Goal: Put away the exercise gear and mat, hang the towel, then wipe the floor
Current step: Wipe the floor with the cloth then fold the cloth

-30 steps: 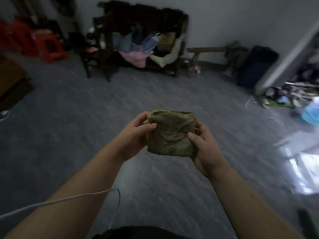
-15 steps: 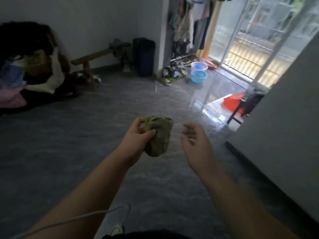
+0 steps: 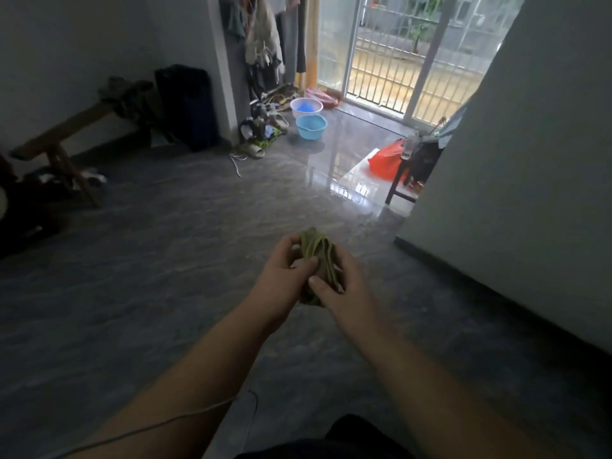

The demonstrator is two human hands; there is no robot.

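Note:
A folded olive-green cloth is held in front of me above the grey floor. My left hand grips its left side, thumb across the front. My right hand wraps round its right and lower side, thumb pressed on the cloth. Both hands meet on the cloth, which is bunched into a small thick wad. Most of the cloth's lower part is hidden behind my fingers.
A white wall stands close on the right. Ahead are two blue basins, shoes, hanging clothes, a barred glass door, a stool with a red bag. A wooden bench and dark case stand at left.
My view has swung right from the sofa side toward the glass door. My right hand let go of the cloth half a second ago and now grips it again.

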